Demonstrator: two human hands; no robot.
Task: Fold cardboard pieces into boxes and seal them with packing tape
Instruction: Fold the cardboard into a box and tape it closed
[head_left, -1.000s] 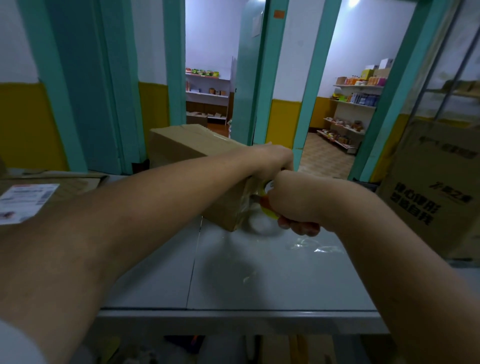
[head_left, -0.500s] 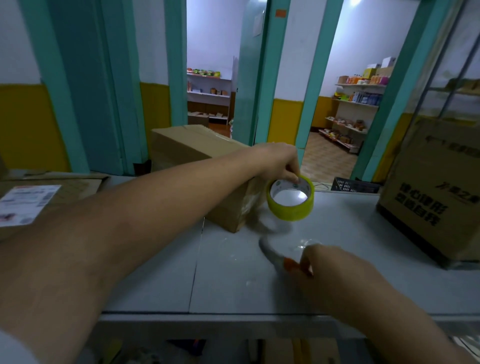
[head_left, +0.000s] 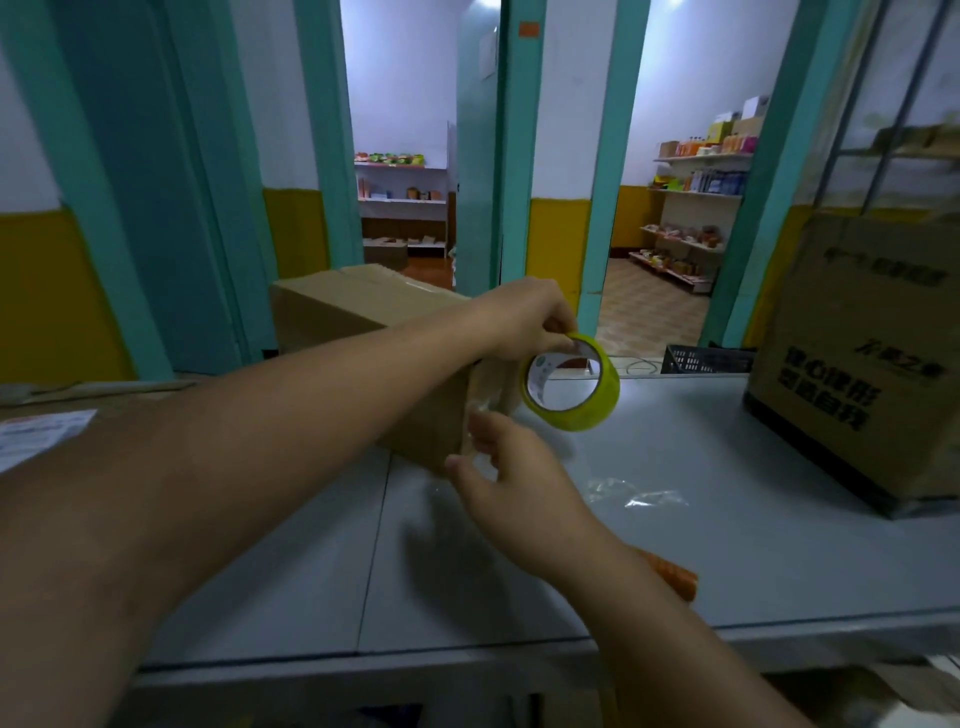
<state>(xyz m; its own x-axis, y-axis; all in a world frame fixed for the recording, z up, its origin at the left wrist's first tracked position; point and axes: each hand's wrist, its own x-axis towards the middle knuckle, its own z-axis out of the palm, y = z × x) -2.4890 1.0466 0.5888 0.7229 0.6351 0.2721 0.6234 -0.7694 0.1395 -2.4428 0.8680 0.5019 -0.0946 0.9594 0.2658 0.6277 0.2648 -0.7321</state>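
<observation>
- The cardboard box (head_left: 358, 322) lies closed on the grey table (head_left: 701, 561), with a wrinkled clear strip of tape (head_left: 491, 387) over its near end
- The left hand (head_left: 524, 319) reaches over the box and pinches the top rim of the yellow tape roll (head_left: 571, 384), which is held on edge just beside that end
- The right hand (head_left: 511, 467) grasps nothing; its straight fingers touch the taped end
- An orange handle (head_left: 672, 574) lies on the table, partly hidden by the right forearm
- A scrap of clear film (head_left: 639, 496) lies near the right hand
- A large printed carton (head_left: 857, 364) stands at the table's right; its contents cannot be seen
- Flat cardboard (head_left: 104, 415) with a white label lies at the left
- A black crate (head_left: 706, 358) sits past the far edge
- Teal door frames (head_left: 602, 208) and yellow-and-white walls open onto rooms with stocked shelves (head_left: 696, 192)
</observation>
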